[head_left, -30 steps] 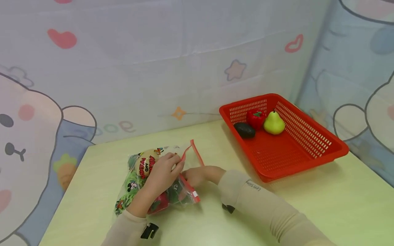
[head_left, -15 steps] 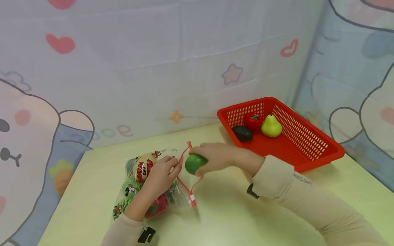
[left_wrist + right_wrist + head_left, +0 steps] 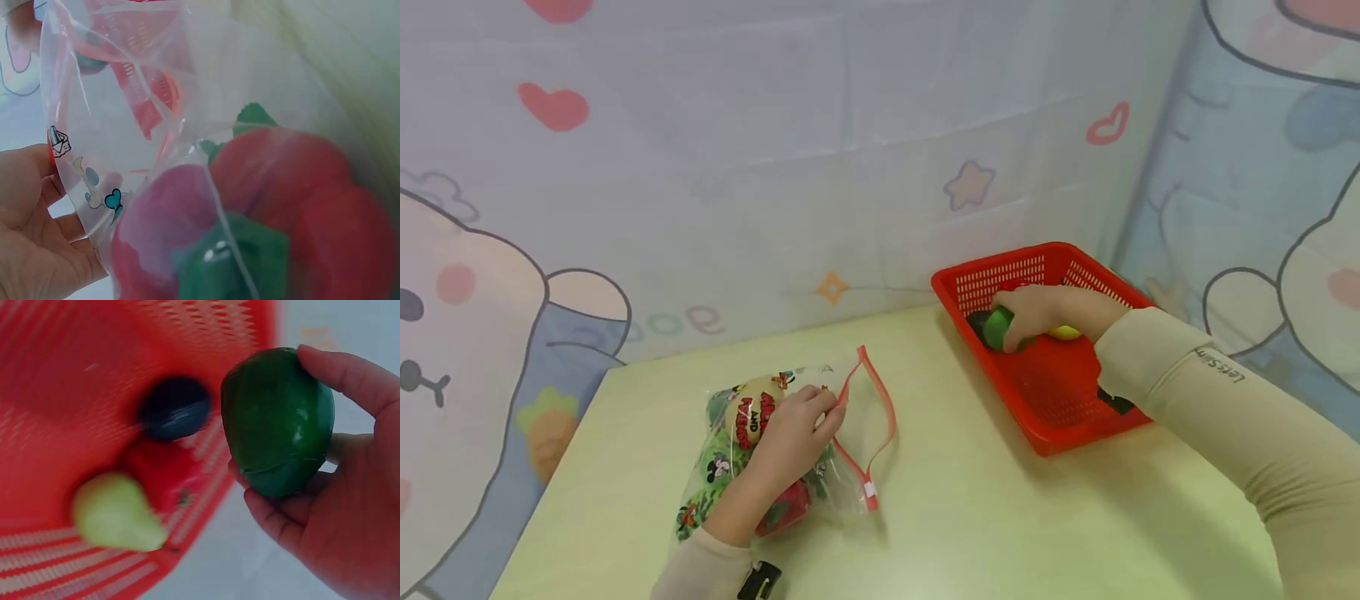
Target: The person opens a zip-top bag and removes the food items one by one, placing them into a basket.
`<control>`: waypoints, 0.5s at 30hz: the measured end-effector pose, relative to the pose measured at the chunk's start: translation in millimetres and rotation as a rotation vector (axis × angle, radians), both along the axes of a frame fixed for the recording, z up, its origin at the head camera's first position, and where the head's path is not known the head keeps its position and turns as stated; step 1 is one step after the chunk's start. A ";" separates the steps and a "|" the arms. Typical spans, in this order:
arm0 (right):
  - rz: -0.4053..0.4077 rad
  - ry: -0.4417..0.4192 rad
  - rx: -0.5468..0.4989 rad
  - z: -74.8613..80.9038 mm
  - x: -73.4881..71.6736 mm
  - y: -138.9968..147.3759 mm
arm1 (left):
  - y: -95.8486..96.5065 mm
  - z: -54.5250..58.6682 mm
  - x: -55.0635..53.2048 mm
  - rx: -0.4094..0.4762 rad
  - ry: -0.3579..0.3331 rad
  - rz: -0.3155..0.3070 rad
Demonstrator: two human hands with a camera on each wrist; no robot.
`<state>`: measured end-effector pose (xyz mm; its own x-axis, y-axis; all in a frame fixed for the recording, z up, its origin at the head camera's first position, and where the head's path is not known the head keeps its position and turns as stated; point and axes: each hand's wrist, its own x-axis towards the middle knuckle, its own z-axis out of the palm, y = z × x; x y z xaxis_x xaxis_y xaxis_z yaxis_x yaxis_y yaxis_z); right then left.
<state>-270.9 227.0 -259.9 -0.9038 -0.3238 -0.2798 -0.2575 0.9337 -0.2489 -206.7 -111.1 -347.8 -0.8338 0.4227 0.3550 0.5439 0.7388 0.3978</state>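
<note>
Curled thumb and fingers of the right hand (image 3: 1037, 312) grip a glossy green toy fruit (image 3: 997, 328) over the left side of the red basket (image 3: 1051, 379) in the head view; the left hand (image 3: 793, 435) pinches the mouth of a clear zip bag (image 3: 727, 446), unsealed. Left wrist view: red toys (image 3: 300, 187) with green tops show through the film. Right wrist view: the toy fruit is near a dark avocado (image 3: 175, 407), red bell pepper (image 3: 159, 469) and pear (image 3: 112, 511).
</note>
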 end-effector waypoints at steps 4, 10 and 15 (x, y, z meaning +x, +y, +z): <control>0.032 -0.053 0.128 -23.3 -12.5 4.2 | 0.1 -3.8 0.6 -0.004 -0.002 -0.002; 0.022 -0.085 0.290 -50.9 -15.6 -4.1 | -0.2 -9.3 1.9 -0.006 -0.003 0.001; -0.058 -0.207 0.242 -58.5 -15.1 -7.4 | -2.5 -12.1 5.0 -0.011 -0.012 0.006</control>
